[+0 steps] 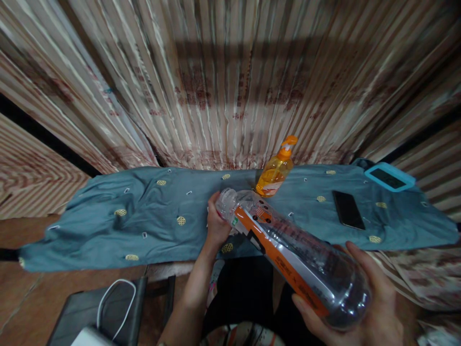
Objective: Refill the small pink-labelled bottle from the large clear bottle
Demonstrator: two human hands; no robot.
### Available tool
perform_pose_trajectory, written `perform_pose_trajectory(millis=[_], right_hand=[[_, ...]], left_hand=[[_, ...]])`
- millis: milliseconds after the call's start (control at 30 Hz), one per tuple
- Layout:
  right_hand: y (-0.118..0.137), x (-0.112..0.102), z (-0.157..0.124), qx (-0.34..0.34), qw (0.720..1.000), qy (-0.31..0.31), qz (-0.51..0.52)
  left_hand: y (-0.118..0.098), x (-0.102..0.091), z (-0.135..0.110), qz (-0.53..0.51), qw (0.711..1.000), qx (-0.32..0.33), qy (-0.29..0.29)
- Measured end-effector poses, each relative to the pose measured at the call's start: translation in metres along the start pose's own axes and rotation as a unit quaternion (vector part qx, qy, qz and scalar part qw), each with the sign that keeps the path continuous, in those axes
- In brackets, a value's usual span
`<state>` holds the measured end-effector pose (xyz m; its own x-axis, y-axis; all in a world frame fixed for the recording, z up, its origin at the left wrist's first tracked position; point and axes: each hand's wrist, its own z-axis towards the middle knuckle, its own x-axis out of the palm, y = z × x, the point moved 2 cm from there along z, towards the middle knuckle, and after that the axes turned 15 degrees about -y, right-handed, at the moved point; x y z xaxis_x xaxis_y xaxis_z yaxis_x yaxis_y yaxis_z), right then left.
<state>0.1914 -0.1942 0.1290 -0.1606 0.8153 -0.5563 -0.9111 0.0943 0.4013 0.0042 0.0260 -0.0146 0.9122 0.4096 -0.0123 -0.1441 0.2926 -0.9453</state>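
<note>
Evidently, the left fingers (217, 222) are gripping the bottle (288, 250) by its neck, right fingers (368, 265) cradling its base; it is probably feeling light, slick, dentable, the neck offering firmest hold.

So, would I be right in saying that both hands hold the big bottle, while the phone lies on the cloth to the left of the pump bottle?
Not quite: the head view shows the phone to the right of the pump bottle. It does lie on the cloth, and left hand and right hand hold the big bottle.
</note>
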Motion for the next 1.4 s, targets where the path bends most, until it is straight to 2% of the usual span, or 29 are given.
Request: perform_pose_trajectory(millis=[167, 233, 333, 467, 667, 800, 1000, 1400], right_hand=[[0.004, -0.002, 0.0, 0.038, 0.999, 0.02, -0.008], [-0.001, -0.002, 0.0, 0.008, 1.0, 0.015, -0.006], [-0.012, 0.0, 0.002, -0.072, 0.997, -0.003, 0.025], [-0.018, 0.001, 0.004, -0.088, 0.996, -0.003, 0.022], [-0.009, 0.0, 0.004, -0.025, 1.0, 0.014, 0.008], [-0.005, 0.0, 0.005, -0.062, 0.998, 0.0, 0.01], [0.002, -0.001, -0.001, 0.044, 0.999, 0.019, 0.0], [0.006, 0.002, -0.004, 0.045, 0.999, 0.002, -0.012]], left_hand=[[-0.002, 0.0, 0.0, 0.011, 1.0, -0.01, 0.0], [-0.004, 0.0, 0.0, 0.017, 1.0, -0.016, 0.004], [-0.007, 0.0, 0.0, 0.015, 1.0, -0.013, 0.006], [-0.007, 0.0, -0.001, 0.009, 1.0, -0.015, 0.003], [-0.005, 0.0, -0.001, 0.008, 1.0, -0.021, 0.002], [-0.005, 0.001, -0.001, 0.009, 1.0, -0.02, 0.0], [-0.001, 0.001, 0.0, 0.004, 0.999, -0.031, 0.0], [-0.004, -0.002, 0.002, 0.008, 1.0, -0.024, 0.009]])
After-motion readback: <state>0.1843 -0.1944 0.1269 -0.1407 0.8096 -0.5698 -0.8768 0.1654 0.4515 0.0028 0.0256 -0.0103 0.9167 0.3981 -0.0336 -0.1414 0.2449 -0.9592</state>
